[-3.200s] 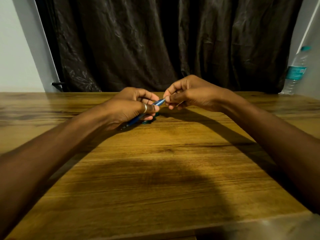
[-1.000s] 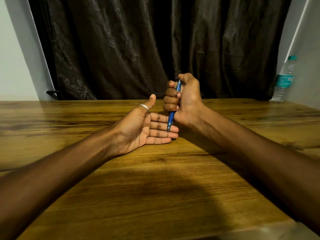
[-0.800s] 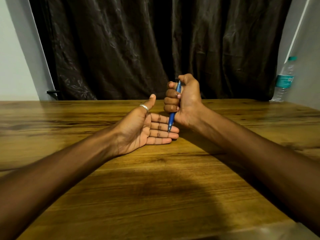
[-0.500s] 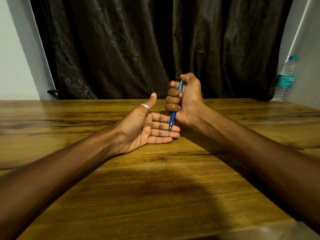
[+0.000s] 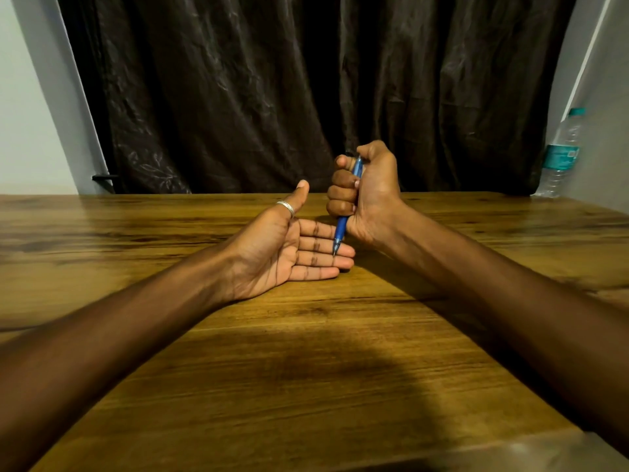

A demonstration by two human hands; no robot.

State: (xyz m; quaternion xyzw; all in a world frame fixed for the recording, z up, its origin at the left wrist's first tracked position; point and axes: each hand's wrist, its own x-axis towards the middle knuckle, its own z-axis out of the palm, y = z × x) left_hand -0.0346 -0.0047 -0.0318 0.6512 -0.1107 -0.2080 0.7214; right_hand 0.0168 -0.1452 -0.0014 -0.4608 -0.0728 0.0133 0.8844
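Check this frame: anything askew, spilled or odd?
Only the grip: the right hand holds the blue pen in a fist, upright, tip down on or just above the fingers of the open left hand; contact is unclear. Nothing spilled or damaged; the water bottle stands upright at the far right of the table.

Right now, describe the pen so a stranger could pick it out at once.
Over the wooden table, before the dark curtain, the right hand makes a fist beside the open left hand. The pen stands nearly upright in that fist, tip down: the only slim blue thing there.
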